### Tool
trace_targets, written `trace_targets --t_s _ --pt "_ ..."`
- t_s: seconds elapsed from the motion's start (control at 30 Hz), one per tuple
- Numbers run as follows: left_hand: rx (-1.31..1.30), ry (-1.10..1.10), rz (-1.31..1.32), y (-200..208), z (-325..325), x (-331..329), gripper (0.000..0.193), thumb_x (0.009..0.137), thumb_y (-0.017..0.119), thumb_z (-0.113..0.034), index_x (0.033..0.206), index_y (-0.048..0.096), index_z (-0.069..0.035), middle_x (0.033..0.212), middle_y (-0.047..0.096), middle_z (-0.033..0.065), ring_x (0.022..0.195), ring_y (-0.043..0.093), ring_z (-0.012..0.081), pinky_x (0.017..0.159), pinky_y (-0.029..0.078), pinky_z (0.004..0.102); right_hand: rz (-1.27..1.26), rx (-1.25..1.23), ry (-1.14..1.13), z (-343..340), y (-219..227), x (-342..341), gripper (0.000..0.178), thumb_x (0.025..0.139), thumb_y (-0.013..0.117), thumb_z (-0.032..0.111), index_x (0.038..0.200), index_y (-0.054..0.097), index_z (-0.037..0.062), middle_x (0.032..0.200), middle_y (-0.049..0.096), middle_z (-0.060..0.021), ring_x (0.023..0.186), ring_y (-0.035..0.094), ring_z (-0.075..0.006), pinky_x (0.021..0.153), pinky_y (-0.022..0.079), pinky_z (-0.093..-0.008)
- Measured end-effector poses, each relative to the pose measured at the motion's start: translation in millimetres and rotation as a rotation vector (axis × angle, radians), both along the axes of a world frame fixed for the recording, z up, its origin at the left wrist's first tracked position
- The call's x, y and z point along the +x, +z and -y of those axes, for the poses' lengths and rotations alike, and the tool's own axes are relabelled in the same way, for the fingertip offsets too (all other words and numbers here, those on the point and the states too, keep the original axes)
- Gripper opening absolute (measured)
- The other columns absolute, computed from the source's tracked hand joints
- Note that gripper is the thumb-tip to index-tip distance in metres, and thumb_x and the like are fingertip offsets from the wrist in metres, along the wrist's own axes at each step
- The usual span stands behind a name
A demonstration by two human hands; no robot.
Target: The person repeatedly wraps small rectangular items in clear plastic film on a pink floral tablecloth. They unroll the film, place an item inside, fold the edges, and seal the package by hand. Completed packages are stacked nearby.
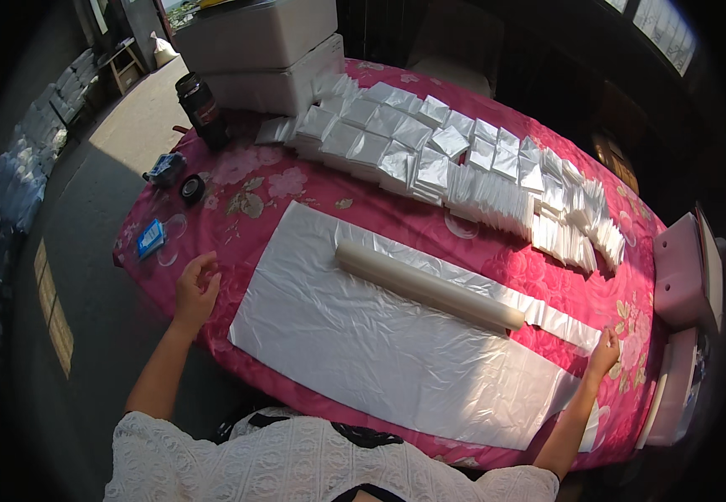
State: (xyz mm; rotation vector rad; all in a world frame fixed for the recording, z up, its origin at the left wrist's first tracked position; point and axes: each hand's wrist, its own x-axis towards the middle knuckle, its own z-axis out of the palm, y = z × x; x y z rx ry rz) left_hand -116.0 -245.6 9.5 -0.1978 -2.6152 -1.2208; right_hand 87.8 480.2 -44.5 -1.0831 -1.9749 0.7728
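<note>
A large white plastic sheet (363,343) lies spread over the pink flowered table in front of me, lightly wrinkled. Across it rests a long translucent roll (430,289), slanting from upper left to lower right. Beyond the roll a narrow band of white plastic (559,322) stretches to the right. My right hand (604,353) pinches the far right end of this band, fingertips together. Off the sheet's left edge hovers my left hand (198,293), fingers loosely curved with the thumb apart and nothing in them.
Stacks of folded white plastic packets (413,142) fill the table's far side. At the left are a dark bottle (201,109), a black lid (192,188) and a small blue packet (151,238). White foam boxes (262,50) stand far left; another foam box (679,276) stands right.
</note>
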Motion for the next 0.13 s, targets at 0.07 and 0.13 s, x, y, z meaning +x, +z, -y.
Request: trace_targets --t_s 0.07,0.13 --pt "0.025 0.109 -0.144 -14.4 37.5 -33.4 0.042 0.079 0.058 0.002 0.119 0.049 -0.003 0.119 0.051 0.0101 0.1 0.055 0.0158 0.076 0.049 0.0256 -0.171 -0.117 -0.024 -112.5 -56.3 70.6 0.033 0.085 0.055 0.016 0.112 0.056 -0.0014 0.101 0.063 -0.0122 0.086 0.059 -0.016 0.077 0.044 -0.0261" --pt "0.107 0.227 -0.201 -19.3 88.0 -58.9 0.045 0.078 0.059 0.001 0.122 0.047 -0.005 0.127 0.045 0.0111 0.106 0.052 0.0189 0.079 0.049 0.0269 0.089 -0.08 -0.134 -99.3 -69.5 30.2 0.04 0.083 0.057 0.021 0.117 0.053 0.0005 0.108 0.06 -0.0135 0.092 0.058 -0.0197 0.081 0.043 -0.03"
